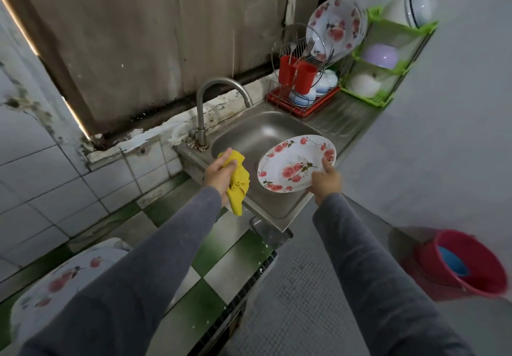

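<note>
A small tiled kitchen corner is seen, w/ a steel sink (266, 131) set below a stained wall and a curved tap (205, 98) fixed at its back-left corner. A white plate (293, 164) w/ pink flower print is held over the basin, tilted, its face toward the camera. It is gripped at its near-right rim by the R hand (325, 181): the thumb is laid on the face, the other fingers are hidden behind the plate. A crumpled yellow cloth (238, 184) is clenched in the L hand (219, 172), fingers curled round it, over the sink's front-left edge. It is just beside the plate but apart from it, w/ its lower end hanging below the hand. Both arms are covered by grey sleeves. On the steel tabletop (346, 117) right of the basin a red dish rack (302, 103) is stood, loaded w/ red cups (297, 74), bowls, cutlery and a 2nd flowered plate (336, 27) set upright. A green corner shelf (388, 51) w/ bowls on 3 levels is placed beside the rack, at the wall. A red bucket (471, 264) is seen low at the right.
</note>
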`<action>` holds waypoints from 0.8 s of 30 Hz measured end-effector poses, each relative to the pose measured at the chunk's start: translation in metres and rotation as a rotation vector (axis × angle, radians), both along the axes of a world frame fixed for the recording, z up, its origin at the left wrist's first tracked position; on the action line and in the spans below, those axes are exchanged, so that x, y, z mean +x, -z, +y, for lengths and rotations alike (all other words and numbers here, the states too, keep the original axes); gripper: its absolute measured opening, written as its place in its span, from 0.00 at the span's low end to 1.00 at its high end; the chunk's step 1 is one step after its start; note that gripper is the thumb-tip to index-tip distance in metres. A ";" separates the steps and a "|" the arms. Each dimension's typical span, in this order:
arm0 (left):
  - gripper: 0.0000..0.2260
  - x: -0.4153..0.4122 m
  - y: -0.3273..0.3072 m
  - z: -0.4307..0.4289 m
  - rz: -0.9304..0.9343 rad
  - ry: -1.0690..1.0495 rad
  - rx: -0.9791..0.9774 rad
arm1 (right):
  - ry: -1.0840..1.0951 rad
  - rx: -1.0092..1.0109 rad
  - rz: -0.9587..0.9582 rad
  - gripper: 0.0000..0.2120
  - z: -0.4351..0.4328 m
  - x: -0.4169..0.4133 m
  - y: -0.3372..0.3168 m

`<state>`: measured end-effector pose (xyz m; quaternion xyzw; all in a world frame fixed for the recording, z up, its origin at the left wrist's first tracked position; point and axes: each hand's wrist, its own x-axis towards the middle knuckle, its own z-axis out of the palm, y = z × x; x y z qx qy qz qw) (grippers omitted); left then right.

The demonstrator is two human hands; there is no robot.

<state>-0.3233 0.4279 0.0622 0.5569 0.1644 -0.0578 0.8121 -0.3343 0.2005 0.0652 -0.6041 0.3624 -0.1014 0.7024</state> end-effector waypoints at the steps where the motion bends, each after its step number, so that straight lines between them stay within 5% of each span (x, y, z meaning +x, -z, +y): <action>1: 0.17 0.002 0.001 -0.001 0.000 -0.003 0.005 | -0.006 -0.020 -0.002 0.27 0.001 0.001 0.000; 14: 0.19 0.002 -0.001 0.008 -0.001 -0.063 -0.008 | -0.166 -0.319 -0.029 0.29 0.019 -0.002 0.000; 24: 0.19 -0.014 0.004 0.032 0.014 -0.140 -0.013 | -0.190 -0.274 -0.081 0.31 0.039 -0.001 0.011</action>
